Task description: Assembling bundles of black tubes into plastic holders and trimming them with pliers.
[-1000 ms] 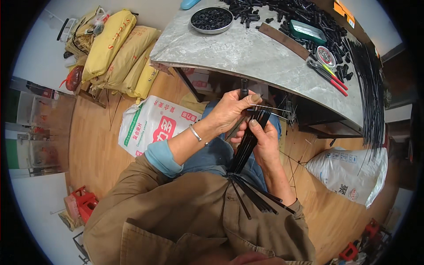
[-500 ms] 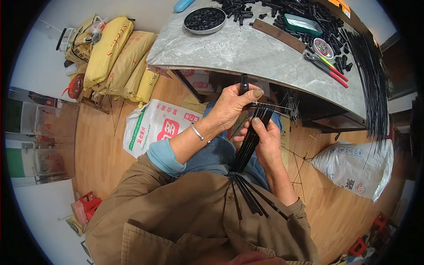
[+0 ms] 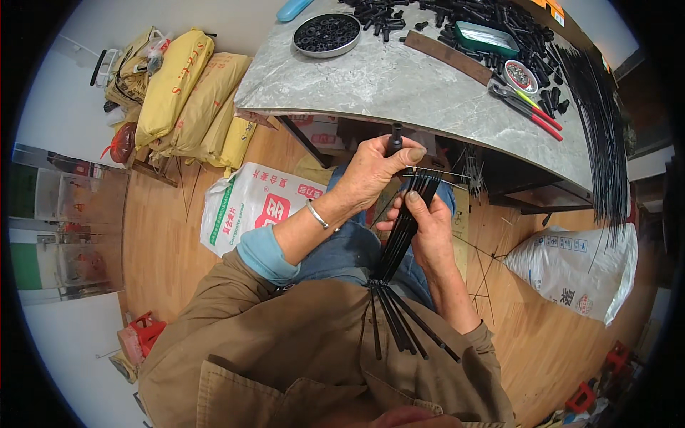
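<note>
sitting close in to a grey table (image 3: 342,85), its near edge just beyond the hands. left hand (image 3: 374,175): closed round a black tube (image 3: 396,135), top end poking out, lower part hidden. right hand (image 3: 428,217): thumb and fingers closed on a bundle of black rods (image 3: 394,246), above the lap; lower ends fan out over the brown jacket (image 3: 307,342). thin wires (image 3: 449,173) cross near the rod tops, by the left thumb.

on the table: a round tray (image 3: 328,55) of black rings; a heap of black parts (image 3: 449,13), a green box (image 3: 515,51) among them; a brown bar (image 3: 448,57); red-handled pliers (image 3: 546,127). long rods (image 3: 603,157) overhang the right edge. white sacks on the floor either side; yellow sacks (image 3: 175,85) stacked far left.
</note>
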Motion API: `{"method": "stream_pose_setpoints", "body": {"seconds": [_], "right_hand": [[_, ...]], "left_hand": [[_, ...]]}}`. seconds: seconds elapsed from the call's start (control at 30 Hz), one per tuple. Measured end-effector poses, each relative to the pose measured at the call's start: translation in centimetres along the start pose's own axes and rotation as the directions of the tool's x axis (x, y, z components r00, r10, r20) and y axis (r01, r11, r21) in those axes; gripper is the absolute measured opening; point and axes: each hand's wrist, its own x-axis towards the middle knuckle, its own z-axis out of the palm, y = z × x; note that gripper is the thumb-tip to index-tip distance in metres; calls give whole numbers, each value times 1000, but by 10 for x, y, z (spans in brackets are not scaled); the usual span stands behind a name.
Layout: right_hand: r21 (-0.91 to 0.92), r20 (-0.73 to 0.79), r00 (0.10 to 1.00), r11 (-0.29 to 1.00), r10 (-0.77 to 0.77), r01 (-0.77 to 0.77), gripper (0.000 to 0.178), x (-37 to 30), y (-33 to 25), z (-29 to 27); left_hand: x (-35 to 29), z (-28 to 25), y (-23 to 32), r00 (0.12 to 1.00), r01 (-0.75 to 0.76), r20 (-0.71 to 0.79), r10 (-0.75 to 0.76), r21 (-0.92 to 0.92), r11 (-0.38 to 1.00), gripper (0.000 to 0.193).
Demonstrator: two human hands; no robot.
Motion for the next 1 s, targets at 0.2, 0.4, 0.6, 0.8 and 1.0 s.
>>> {"method": "stream_pose_setpoints", "body": {"seconds": [0.2,0.4,0.6,0.8,1.0], "right_hand": [[31,25,1000,999,12,-13,20,1,1,0],[42,35,999,999,24,-25,19,3,2,1],[-86,-49,996,994,-77,72,18,1,3,4],[-114,-63,989,986,-133,125,18,-2,-2,8],[-108,-102,982,983,-159,148,17,0,1,2]], "left_hand": [[1,-5,3,997,-8,74,9,-17,1000,24],[1,-3,7,997,-46,66,45,14,999,23],[-1,0,11,1000,-16,22,13,113,993,21],[-1,-2,9,999,10,33,-12,59,998,23],[-6,-17,13,999,28,19,-29,59,998,35]]}}
